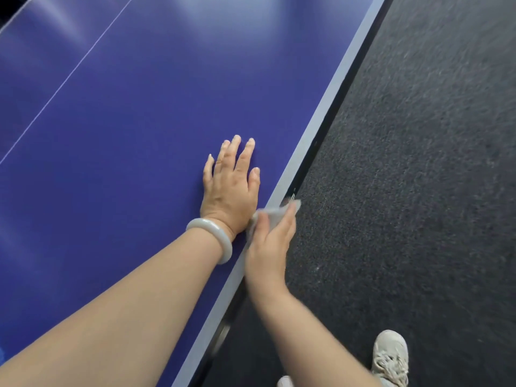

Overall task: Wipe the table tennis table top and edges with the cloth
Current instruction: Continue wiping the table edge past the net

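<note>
One table top [125,135]: blue and glossy, filling the left and middle of the view, with streaks of glare toward the far end.
Centre line [69,76]: thin and white, running from the near left toward the far end, well apart from both hands.
Left hand [230,191]: laid flat on the blue, palm down, fingers straight and slightly spread, holding nothing; just inside the right edge.
Bangle [210,236]: pale, round the left wrist.
Cloth [275,212]: small, pale, bunched on the right edge of the table top, just beside the heel of the left hand, partly hidden under fingers.
Right hand [268,247]: gripping the cloth, thumb on top, fingers reaching over the rim toward the side face.
Edge stripe [335,107]: pale band along the right edge, with a dark side face below it.
Floor [418,163]: dark carpet to the right of the table.
Shoe [391,356]: pale, laced, at the bottom right.
Step in hand: by the look of it, wiping the right edge, cloth wrapped over the rim, left hand as a brace.
Progress: hard to judge; no dirt or wet trail plainly visible.
Next move: likely a slide of the cloth along the rim, pressing on both stripe and side face, left hand and feet shifted along to follow; direction uncertain.
</note>
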Available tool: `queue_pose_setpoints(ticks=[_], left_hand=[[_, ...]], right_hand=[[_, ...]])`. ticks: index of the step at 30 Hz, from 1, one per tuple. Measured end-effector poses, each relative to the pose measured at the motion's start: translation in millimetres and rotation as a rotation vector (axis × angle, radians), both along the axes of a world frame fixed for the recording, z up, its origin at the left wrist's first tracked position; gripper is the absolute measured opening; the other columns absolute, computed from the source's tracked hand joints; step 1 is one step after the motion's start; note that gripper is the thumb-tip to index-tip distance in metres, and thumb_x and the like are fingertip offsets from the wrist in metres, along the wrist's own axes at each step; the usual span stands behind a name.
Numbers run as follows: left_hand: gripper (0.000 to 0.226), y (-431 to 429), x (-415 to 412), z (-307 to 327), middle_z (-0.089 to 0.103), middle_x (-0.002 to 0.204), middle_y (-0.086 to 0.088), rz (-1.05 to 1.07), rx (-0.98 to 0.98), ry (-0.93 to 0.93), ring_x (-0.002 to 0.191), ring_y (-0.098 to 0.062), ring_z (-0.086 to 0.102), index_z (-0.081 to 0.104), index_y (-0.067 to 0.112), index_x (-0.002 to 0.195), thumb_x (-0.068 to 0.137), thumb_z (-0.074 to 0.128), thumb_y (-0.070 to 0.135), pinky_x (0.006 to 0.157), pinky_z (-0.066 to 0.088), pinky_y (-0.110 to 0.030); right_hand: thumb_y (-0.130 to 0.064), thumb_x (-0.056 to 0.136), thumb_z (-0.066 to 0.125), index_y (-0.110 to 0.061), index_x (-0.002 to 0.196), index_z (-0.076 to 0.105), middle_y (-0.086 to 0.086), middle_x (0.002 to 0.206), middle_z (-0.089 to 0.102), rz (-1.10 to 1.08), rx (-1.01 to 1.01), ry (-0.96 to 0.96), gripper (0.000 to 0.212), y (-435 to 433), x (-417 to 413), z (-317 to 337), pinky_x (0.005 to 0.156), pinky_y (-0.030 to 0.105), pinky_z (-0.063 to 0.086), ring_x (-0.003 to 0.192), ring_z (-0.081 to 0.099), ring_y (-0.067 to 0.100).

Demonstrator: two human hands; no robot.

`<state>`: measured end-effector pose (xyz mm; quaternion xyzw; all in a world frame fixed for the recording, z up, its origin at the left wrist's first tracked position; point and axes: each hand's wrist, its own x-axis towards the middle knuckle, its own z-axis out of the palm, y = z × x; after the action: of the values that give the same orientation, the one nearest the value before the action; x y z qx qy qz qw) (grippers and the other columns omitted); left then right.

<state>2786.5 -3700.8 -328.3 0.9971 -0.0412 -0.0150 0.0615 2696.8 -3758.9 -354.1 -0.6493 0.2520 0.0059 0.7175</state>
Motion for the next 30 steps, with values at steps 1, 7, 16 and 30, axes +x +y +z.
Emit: queue_pose_setpoints(ticks=[1, 7, 16, 30], left_hand=[[0.054, 1, 0, -1, 0.010, 0.166, 0.002, 0.007, -0.009, 0.000, 0.152, -0.015, 0.004, 0.018, 0.026, 0.157, 0.105, 0.030, 0.033, 0.123, 0.002, -0.043], [0.055, 2, 0, 2, 0.014, 0.165, 0.002, 0.004, -0.035, -0.013, 0.152, -0.015, 0.008, 0.022, 0.027, 0.156, 0.103, 0.032, 0.035, 0.124, 0.004, -0.042], [0.054, 3, -2, 4, 0.016, 0.164, 0.001, 0.015, -0.038, -0.003, 0.152, -0.017, 0.009, 0.024, 0.026, 0.156, 0.103, 0.030, 0.033, 0.124, 0.004, -0.041], [0.057, 2, -2, 3, 0.014, 0.165, 0.002, 0.016, -0.003, 0.023, 0.152, -0.015, 0.007, 0.020, 0.027, 0.157, 0.101, 0.026, 0.036, 0.124, 0.004, -0.042]], right_hand=[[-0.031, 0.105, 0.040, -0.010, 0.159, 0.004, 0.010, 0.166, 0.007, -0.029, -0.010, 0.009, 0.068, -12, 26, -1, 0.122, 0.027, 0.009, 0.153, 0.008, 0.019], [-0.036, 0.107, 0.039, -0.022, 0.160, 0.012, -0.002, 0.165, 0.018, -0.163, 0.055, 0.003, 0.061, -74, 147, -1, 0.110, 0.022, 0.019, 0.148, 0.024, 0.018], [-0.059, 0.095, 0.033, -0.031, 0.156, 0.007, -0.018, 0.165, 0.001, -0.071, 0.013, -0.088, 0.071, 4, -2, -4, 0.126, 0.033, 0.008, 0.150, 0.001, -0.007], [-0.052, 0.101, 0.034, -0.049, 0.145, 0.001, -0.029, 0.159, -0.001, -0.036, 0.054, -0.013, 0.055, 0, -6, 8, 0.126, 0.032, 0.008, 0.146, 0.000, -0.013]])
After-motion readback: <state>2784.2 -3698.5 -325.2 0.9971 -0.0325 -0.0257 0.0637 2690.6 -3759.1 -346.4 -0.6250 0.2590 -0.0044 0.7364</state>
